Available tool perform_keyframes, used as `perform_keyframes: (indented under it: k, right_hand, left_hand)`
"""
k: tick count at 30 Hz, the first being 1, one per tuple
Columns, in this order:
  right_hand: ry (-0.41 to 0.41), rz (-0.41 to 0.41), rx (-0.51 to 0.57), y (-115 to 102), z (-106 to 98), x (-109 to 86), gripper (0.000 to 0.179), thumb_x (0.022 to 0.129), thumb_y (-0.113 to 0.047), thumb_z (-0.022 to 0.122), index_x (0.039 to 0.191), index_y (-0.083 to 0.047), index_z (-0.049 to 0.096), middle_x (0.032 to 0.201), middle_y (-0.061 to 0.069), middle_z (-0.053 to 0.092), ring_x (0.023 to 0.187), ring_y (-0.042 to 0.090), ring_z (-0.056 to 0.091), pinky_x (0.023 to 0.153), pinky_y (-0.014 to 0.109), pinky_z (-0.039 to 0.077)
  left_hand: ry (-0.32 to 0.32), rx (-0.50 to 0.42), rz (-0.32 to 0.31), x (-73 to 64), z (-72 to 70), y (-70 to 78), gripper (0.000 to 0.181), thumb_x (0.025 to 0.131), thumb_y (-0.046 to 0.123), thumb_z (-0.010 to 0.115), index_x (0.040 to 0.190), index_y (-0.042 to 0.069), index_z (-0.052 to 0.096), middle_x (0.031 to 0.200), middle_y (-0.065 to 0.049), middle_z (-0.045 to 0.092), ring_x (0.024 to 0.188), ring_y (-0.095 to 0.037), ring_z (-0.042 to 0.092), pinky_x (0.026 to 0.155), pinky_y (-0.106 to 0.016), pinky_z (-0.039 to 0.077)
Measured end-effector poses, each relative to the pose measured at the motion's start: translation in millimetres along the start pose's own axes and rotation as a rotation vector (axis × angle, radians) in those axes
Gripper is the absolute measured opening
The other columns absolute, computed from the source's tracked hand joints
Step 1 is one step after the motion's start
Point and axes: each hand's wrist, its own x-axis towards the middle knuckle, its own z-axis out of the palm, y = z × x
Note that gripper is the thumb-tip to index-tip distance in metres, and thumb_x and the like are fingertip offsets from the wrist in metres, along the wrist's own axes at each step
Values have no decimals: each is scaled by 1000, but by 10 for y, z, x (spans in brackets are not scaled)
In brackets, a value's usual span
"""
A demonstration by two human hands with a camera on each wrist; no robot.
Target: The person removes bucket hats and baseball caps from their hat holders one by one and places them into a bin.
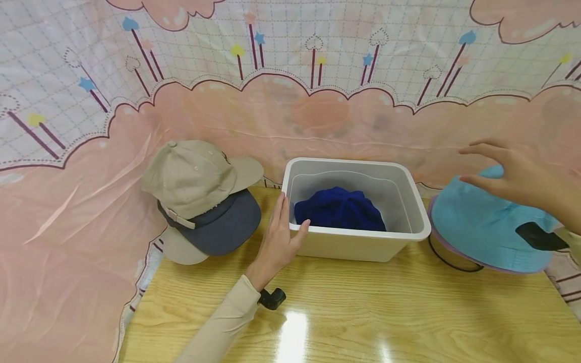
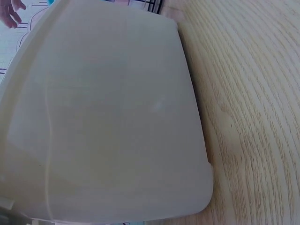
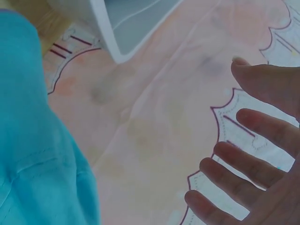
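My left hand rests against the near left corner of a white plastic bin, its fingers straight along the outer side and the thumb by the rim. Inside the bin lies a dark blue cloth hat. The left wrist view is filled by the bin's outer wall. Over a light blue bucket hat hovers my right hand, fingers spread and holding nothing. In the right wrist view that hand appears apart from the blue hat.
Left of the bin, a beige cap is stacked on a dark navy cap, with another pale brim beneath. Under the bucket hat, a purple edge and a black cord show. A patterned cloth hangs behind the wooden table.
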Motion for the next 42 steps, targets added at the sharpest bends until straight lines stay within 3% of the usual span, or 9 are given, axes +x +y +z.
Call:
perform_keyframes:
  k: [5, 13, 22, 32, 42]
  right_hand:
    - [-11, 32, -46, 51, -19, -53, 53, 76, -16, 79, 122, 0, 57, 129, 29, 46, 105, 52, 46, 80, 67, 39]
    - [0, 53, -20, 113, -26, -145, 54, 77, -12, 78, 123, 2, 55, 128, 29, 45, 109, 52, 43, 82, 66, 37]
    - [-26, 138, -32, 196, -32, -225, 54, 80, -12, 74, 125, 6, 50, 130, 32, 38, 110, 54, 38, 83, 69, 34]
    - [0, 143, -29, 282, 17, -344, 50, 79, -6, 74, 120, 10, 50, 125, 34, 37, 109, 53, 35, 85, 71, 32]
    - [31, 184, -56, 447, 67, -431, 45, 83, -12, 71, 118, 9, 51, 125, 36, 37, 111, 58, 36, 89, 72, 29]
  left_hand:
    - [4, 0, 3, -2, 6, -9, 79, 96, 48, 45, 146, -9, 22, 156, -16, 12, 142, -25, 15, 109, -45, 25]
    - [7, 0, 2, -13, 2, -17, 79, 96, 47, 46, 146, -9, 22, 155, -18, 12, 141, -27, 17, 107, -46, 27]
    - [3, 10, 4, -19, 0, -26, 81, 96, 50, 44, 146, -9, 21, 156, -17, 11, 141, -28, 16, 107, -48, 27]
    - [8, 10, 8, -23, 2, -25, 80, 96, 48, 46, 146, -9, 22, 156, -17, 13, 141, -27, 17, 107, -47, 27]
    - [16, 7, 18, -18, 15, -50, 80, 96, 49, 44, 145, -9, 23, 155, -17, 13, 141, -27, 18, 106, -47, 29]
